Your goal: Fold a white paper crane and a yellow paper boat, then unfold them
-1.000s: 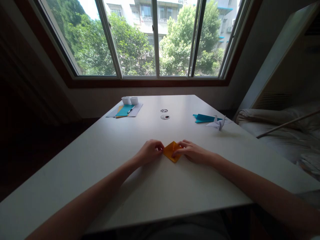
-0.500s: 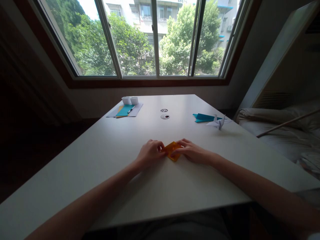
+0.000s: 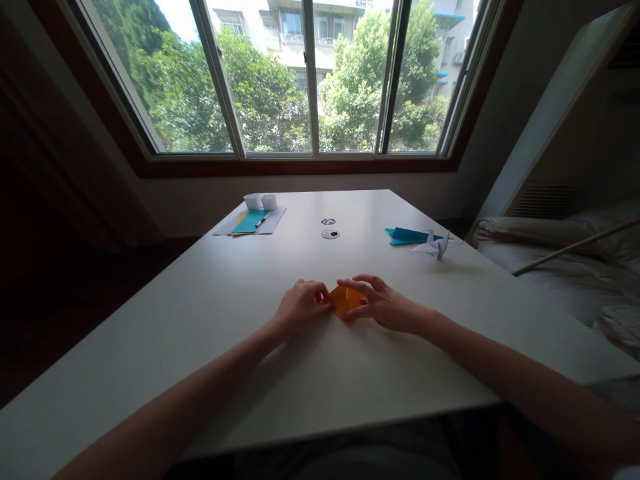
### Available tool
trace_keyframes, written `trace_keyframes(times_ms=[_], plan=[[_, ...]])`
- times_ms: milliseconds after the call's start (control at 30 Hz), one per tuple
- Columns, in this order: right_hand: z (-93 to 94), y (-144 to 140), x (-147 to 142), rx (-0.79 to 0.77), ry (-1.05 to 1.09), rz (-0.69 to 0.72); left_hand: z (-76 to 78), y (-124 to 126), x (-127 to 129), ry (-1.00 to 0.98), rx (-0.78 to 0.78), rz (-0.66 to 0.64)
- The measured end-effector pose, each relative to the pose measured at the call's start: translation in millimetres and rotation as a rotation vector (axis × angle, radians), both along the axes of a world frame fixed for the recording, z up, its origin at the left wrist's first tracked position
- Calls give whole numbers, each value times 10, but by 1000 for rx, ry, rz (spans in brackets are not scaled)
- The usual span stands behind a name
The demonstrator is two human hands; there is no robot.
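Note:
A small piece of folded orange paper [image 3: 345, 303] is between my two hands, low over the white table [image 3: 280, 393]. My left hand [image 3: 303, 303] pinches its left corner between thumb and fingers. From the right, my right hand [image 3: 377, 303] grips the paper, thumb at the near corner and index finger reaching over the far corner. Part of the paper's right side is hidden behind the right hand's fingers.
At the far left lie stacked sheets [image 3: 250, 221] with a pen [image 3: 263, 219] on top, beside small white paper boxes [image 3: 261, 201]. A white paper crane [image 3: 436, 247] and folded blue paper [image 3: 407, 235] sit at right. Round stickers or discs [image 3: 330, 234] are mid-table.
My right hand's fingers have spread wider, with the index finger moving left across the far corner of the orange paper. My left hand has stayed in place.

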State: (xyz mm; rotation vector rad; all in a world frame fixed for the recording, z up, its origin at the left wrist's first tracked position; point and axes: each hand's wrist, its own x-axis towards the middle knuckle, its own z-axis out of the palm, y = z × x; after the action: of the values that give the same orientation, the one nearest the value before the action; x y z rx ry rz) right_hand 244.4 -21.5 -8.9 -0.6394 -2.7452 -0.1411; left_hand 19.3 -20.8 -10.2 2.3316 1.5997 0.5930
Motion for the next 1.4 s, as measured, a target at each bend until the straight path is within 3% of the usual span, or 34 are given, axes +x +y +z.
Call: trace_keyframes(times_ms=[267,433,533,667,767,867,1100,1400], plan=[[83,-49,0,26,-63,60,26,-19,1,25,5,2],[108,-76,5,-36,-25,83,20,-15,10,33,2,9],[110,-50,33,-135,101,68,14,-7,10,29,-15,2],[53,84,91,-343,326,-118,2,3,6,28,-22,2],[-4,186,126,-491,338,-243,-11,5,2,38,-11,8],[-21,227,136,-575,305,-226,-17,-2,2,60,24,-3],[-6,234,150,-525,267,-105,1,-50,29,78,199,-160],[-22,251,173,-466,235,-40,0,-86,54,91,279,-303]])
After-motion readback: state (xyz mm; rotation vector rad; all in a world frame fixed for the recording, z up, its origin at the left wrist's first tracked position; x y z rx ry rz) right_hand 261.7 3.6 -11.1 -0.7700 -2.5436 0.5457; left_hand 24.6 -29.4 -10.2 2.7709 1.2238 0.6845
